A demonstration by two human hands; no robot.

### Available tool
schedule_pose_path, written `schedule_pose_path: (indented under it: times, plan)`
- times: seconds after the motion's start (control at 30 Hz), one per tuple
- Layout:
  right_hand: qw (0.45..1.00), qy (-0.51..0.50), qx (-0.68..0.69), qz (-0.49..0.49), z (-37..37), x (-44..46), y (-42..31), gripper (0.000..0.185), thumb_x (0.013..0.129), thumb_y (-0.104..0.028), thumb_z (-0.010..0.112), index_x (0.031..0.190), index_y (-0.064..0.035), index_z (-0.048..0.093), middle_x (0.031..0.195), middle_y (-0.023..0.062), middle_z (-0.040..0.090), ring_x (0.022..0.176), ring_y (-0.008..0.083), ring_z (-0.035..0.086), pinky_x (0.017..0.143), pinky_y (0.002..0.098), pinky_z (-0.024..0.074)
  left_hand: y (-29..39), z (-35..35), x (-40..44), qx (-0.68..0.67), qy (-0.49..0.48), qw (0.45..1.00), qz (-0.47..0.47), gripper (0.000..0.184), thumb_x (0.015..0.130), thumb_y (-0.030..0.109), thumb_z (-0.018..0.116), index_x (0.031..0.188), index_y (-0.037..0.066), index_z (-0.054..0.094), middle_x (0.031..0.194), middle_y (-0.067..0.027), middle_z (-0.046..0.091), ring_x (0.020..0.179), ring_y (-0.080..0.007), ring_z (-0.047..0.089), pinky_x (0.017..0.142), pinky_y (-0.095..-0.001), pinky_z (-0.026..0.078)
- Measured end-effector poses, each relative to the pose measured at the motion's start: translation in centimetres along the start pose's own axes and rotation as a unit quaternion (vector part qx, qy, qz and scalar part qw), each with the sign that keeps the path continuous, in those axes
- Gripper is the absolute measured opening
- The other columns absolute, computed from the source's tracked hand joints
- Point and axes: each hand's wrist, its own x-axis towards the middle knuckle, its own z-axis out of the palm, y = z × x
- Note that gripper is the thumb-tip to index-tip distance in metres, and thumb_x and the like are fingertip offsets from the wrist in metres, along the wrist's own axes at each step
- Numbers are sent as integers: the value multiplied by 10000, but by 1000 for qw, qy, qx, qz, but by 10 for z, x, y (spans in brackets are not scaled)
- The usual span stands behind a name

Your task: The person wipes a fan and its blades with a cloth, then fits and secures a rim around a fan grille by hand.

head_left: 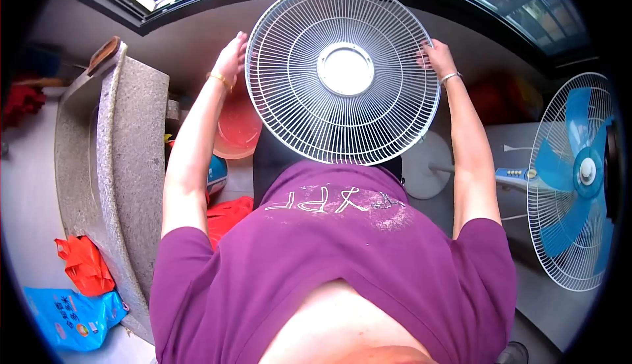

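Note:
A round white wire fan guard (345,124) with a plain disc at its centre stands tilted in front of my torso, its lower edge near my purple shirt. My left hand (228,63) is at the guard's left rim, the fingers against the edge and slightly blurred. On the opposite side, my right hand (437,58) grips the right rim, its fingertips showing through the wires. Behind the guard, to the left, is a red basin (237,127), partly covered by my arm and the guard.
A fan with blue blades (579,166) lies at the right beside its control panel (515,176). A round white base (426,170) is behind my right arm. At left are a speckled stone ledge (135,133), a red bag (85,265) and a blue bag (72,318). Windows line the far side.

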Motion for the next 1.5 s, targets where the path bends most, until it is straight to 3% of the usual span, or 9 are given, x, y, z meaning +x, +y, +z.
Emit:
schedule_pose_path:
  times: [0.03,0.17,0.2,0.37,0.43,0.63,0.83,1.17,1.5]
  plan:
    - [1000,13,18,-6,3,0,-4,152,889,-137,443,951,-20,518,747,98,613,545,144,592,434,222,457,19,4,16,61,11,998,0,535,908,446,366,1271,54,396,1120,-66,564,903,-154,553,780,-295,440]
    - [1000,15,1,-21,8,1,-18,150,890,-130,439,951,-23,526,738,78,608,547,132,591,448,220,466,69,28,52,179,-10,984,-7,495,899,462,378,1082,50,584,981,-60,612,813,-140,551,739,-287,437]
    - [1000,17,-2,-21,9,2,-21,150,890,-128,439,951,-24,529,735,72,605,549,129,592,451,220,468,77,35,55,226,-10,974,8,454,882,409,450,1027,7,603,946,-117,622,798,-192,580,733,-349,460]
    - [999,14,-8,-31,10,1,-25,145,892,-124,437,952,-29,528,728,64,600,557,126,591,471,222,475,85,47,59,194,14,981,-18,305,843,311,567,876,19,648,756,-86,633,658,-183,598,635,-356,491]
    - [1000,13,-2,-18,10,1,-24,143,892,-126,439,951,-31,530,728,64,600,559,126,591,479,224,477,84,40,62,70,-43,994,-73,250,807,307,620,838,61,652,717,-39,626,598,-118,571,581,-283,485]
    - [999,5,-3,-32,13,5,-21,152,893,-132,443,966,-30,530,728,64,600,554,128,591,467,223,475,86,25,76,1,-79,992,-96,148,806,162,616,841,19,635,747,-91,652,673,-154,642,619,-304,542]
    - [999,5,14,-32,14,6,-18,155,892,-131,444,964,-25,533,729,63,601,557,132,594,468,227,477,91,30,65,-3,-53,997,-62,117,776,114,643,778,-3,640,663,-104,643,563,-144,637,491,-239,534]
    - [999,-3,33,-37,17,4,-22,158,890,-112,431,961,-36,550,734,52,602,591,124,601,492,222,479,106,14,68,-125,-204,967,-87,133,775,100,645,853,3,597,725,-89,639,625,-127,640,545,-214,557]
    - [999,10,9,-50,21,2,-27,155,887,-111,442,973,-35,547,720,49,602,571,118,596,471,216,470,103,25,48,-43,-94,994,-40,138,762,122,652,822,4,611,711,-87,642,555,-133,618,469,-239,514]
